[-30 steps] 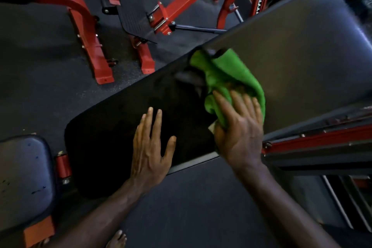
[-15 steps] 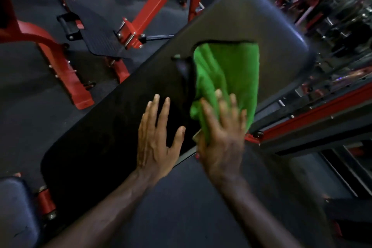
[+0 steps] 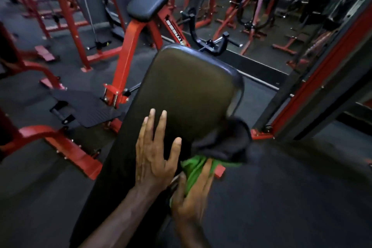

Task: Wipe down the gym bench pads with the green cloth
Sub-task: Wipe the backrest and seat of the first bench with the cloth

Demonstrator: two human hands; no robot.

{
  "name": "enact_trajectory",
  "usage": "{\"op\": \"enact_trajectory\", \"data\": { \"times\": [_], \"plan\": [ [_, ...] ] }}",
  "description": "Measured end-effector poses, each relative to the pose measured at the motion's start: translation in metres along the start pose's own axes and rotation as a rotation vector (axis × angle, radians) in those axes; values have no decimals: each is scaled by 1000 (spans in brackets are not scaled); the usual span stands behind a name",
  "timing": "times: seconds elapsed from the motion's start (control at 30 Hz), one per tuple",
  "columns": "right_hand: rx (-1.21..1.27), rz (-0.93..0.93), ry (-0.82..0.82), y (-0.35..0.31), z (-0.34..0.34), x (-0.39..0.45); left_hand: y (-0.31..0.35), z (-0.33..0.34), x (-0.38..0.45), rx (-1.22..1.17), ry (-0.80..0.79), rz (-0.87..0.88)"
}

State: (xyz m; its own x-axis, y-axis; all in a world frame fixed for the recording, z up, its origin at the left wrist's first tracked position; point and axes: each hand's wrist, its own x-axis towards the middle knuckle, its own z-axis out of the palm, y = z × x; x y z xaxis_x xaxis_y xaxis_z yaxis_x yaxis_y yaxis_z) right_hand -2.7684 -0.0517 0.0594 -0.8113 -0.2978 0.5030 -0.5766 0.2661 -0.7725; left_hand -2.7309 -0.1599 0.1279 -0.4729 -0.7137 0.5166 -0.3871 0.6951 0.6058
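Red-framed gym machines surround the firm bench pad [image 3: 187,88], where the left hand [image 3: 153,155] lies flat while, at its 4 o'clock, the right hand [image 3: 193,193] presses the soft, light green cloth [image 3: 193,169] against the pad's edge, best bunched in the palm.

Your left hand [image 3: 153,159] is bare, and the picture is sharp enough to show it well: long, lean fingers, short-trimmed nails, and creased skin at the knuckles. Tendons run as raised ridges along the back of it towards the wrist. Your left forearm [image 3: 120,217] is bare too, slim and sinewy, with uncovered skin down to the near edge of the view. Your right hand [image 3: 191,197] is also bare, but it is smeared by motion, so its nails and knuckles cannot be made out. Your right forearm [image 3: 193,235] shows only as a short, blurred, uncovered stretch at the near edge.
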Motion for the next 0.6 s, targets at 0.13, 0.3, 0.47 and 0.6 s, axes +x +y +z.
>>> {"op": "enact_trajectory", "data": {
  "times": [0.13,0.3,0.47,0.6],
  "plan": [
    [197,188,70,-24,10,45,13,-8,32,53,-72,134],
    [202,166,119,-22,13,69,25,1,50,110,-120,318],
    [272,330,25,8,12,1,13,15,44,153,-207,450],
    [300,321,182,-11,12,53,1,16,53,201,-256,611]
  ]
}}
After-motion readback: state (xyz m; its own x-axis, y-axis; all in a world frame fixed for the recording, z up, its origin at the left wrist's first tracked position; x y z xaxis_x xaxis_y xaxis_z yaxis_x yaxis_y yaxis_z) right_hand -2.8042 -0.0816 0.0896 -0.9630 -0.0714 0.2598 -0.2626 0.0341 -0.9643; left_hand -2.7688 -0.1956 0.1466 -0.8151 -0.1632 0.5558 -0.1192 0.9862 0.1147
